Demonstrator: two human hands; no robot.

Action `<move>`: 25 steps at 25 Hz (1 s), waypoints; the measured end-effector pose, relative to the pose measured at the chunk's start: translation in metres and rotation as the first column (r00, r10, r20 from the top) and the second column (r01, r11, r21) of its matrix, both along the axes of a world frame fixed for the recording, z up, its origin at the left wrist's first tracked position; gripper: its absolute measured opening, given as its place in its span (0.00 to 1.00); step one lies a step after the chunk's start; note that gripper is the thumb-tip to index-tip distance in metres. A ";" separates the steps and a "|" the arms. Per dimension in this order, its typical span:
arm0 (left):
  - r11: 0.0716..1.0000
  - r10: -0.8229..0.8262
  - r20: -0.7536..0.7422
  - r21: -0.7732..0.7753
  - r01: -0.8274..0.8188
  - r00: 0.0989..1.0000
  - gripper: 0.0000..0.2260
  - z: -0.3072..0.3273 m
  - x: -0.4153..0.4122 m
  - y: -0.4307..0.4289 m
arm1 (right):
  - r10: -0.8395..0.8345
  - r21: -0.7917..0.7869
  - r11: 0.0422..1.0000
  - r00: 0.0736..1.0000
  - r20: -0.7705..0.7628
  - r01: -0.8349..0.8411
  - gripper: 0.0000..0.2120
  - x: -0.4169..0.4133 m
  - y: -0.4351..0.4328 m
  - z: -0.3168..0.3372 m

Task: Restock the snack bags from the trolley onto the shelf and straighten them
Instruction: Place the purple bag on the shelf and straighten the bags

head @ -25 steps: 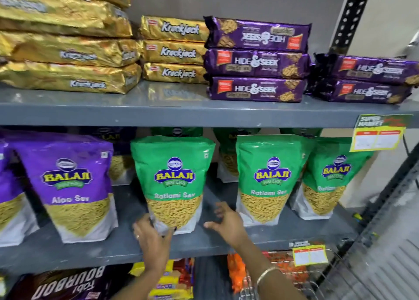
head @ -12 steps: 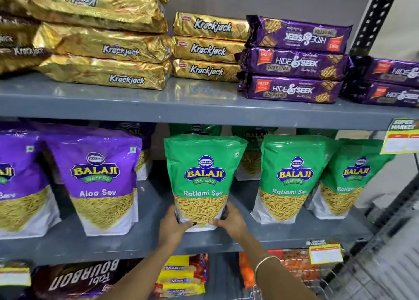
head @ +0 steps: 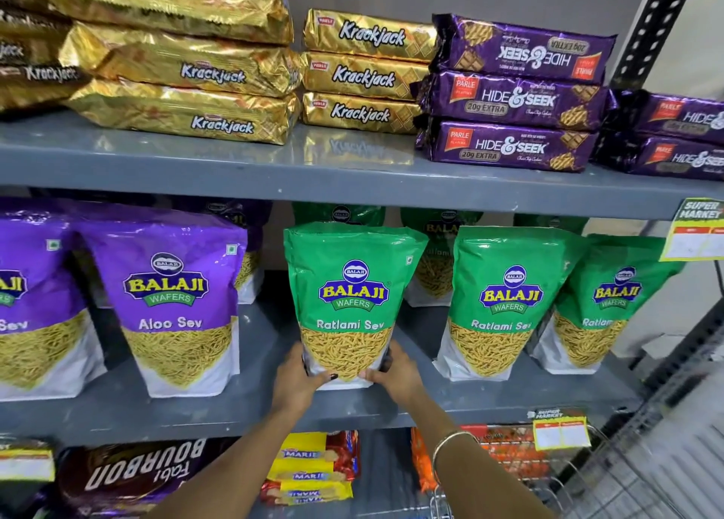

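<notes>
Grey shelf [head: 219,409], middle tier: both grips clamped on green bag's [head: 350,303] base, left hand [head: 299,381], right hand [head: 395,373]. Keep it upright, square label forward, line up with neighbour bag [head: 505,307], don't crush.

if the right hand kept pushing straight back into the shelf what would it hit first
The right hand already grips the green snack bag; pushed straight back, that bag would probably meet the green bag behind it first, though depth is unclear.
</notes>
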State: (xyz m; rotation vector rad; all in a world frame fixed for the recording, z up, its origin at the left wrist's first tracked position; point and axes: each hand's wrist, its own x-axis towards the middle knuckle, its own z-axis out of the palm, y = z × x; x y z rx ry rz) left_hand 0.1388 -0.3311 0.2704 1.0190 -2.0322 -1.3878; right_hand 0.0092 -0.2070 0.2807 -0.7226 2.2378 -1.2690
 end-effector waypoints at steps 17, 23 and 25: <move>0.812 -0.192 0.008 -0.561 0.163 0.981 0.27 -0.001 -0.009 0.093 | -0.606 -0.252 0.794 0.758 -0.242 0.554 0.05 -0.015 0.095 0.023; 0.947 -0.317 0.017 -0.046 0.317 0.948 0.40 0.013 -0.133 0.144 | -0.341 -0.148 0.927 0.939 0.049 0.344 0.45 -0.132 0.174 -0.002; 0.958 -0.285 0.072 0.008 0.285 0.956 0.36 0.006 -0.159 0.142 | -0.193 -0.134 0.970 0.978 0.081 0.202 0.47 -0.152 0.171 -0.010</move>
